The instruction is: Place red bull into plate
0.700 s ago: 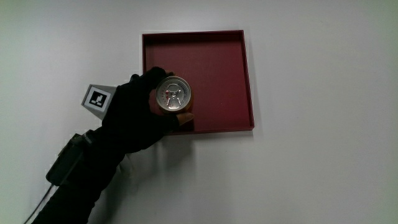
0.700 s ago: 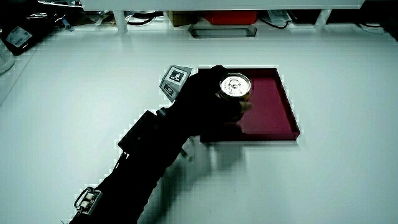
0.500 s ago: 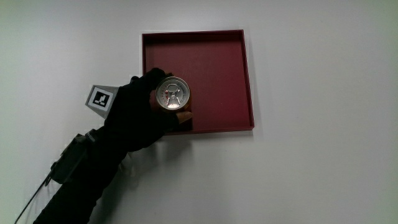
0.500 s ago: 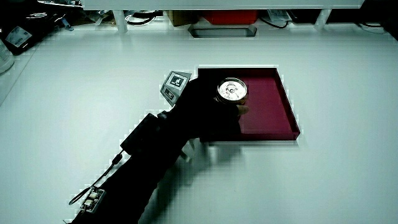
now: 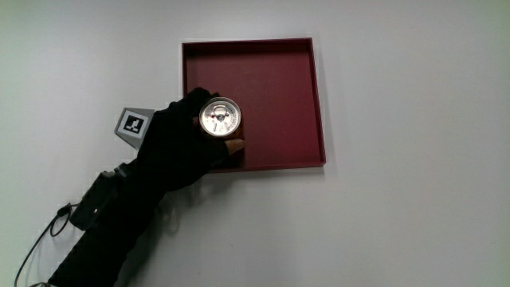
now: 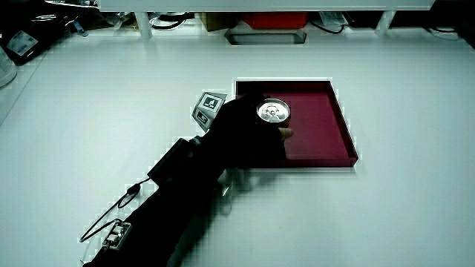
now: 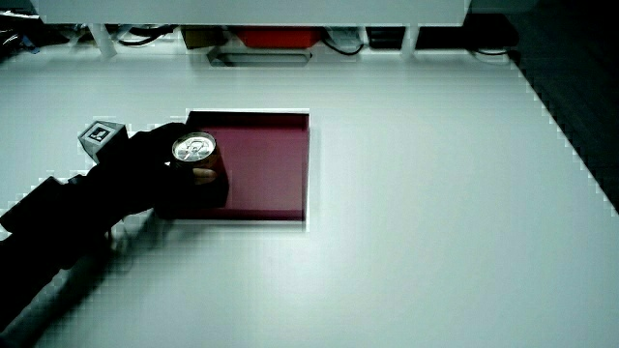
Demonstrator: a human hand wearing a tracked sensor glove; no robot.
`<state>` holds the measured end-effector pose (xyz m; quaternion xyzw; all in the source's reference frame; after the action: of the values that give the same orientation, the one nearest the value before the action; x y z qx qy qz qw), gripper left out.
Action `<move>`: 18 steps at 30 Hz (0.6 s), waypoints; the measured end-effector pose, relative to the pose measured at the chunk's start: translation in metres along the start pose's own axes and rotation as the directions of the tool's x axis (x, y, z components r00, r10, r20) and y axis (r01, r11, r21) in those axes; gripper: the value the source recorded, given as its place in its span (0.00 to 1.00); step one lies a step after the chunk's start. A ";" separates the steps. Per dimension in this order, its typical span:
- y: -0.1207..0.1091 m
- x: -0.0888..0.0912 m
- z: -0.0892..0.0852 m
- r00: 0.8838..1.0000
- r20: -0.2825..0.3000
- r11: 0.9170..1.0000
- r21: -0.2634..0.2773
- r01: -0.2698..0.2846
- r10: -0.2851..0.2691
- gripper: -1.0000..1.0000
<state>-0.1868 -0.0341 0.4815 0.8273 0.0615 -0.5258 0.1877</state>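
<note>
Gripping the Red Bull can point(image 5: 221, 119) around its body, the hand point(image 5: 177, 150) has its fingers wrapped about the can with one fingertip showing at the can's side nearest the person; the can stands upright, its silver lid and pull tab facing up in the main view. We see the can inside the square red plate point(image 5: 283, 96), a shallow tray with raised walls, close to the plate's corner that lies nearest the person on the hand's side. In both side views the can point(image 6: 273, 113) sits low between the plate's walls, and we judge that its base is on or just above the plate floor, though the glove hides the base, so we cannot tell whether it touches. The patterned cube point(image 5: 132, 127) on the back of the hand rides outside the plate, over the bare white tabletop point(image 5: 414, 199), and the forearm runs from there toward the tabletop's near edge

As we read it, the carrying is done and the can has reached its target. What is left is small: settle the can flat if it is not yet down, loosen the fingers, and draw the hand clear over the plate's low wall point(image 7: 242, 220) without tipping the can
</note>
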 end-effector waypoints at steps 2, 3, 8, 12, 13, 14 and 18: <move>0.000 0.002 0.000 1.000 0.017 1.000 -0.003 0.000 0.000 0.50; 0.001 0.000 0.000 1.000 0.021 1.000 -0.010 0.015 -0.014 0.50; 0.001 0.001 -0.001 1.000 0.028 1.000 -0.022 -0.007 0.008 0.50; 0.001 -0.001 -0.002 1.000 0.023 1.000 -0.023 -0.007 0.008 0.44; 0.001 0.000 -0.002 0.999 0.028 1.000 -0.024 -0.018 0.018 0.43; 0.001 -0.001 -0.002 0.999 0.022 0.999 -0.029 -0.027 0.027 0.41; 0.002 -0.001 -0.002 0.998 0.058 0.998 -0.057 -0.023 0.026 0.33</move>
<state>-0.1845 -0.0352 0.4835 0.8066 0.0607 -0.5456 0.2192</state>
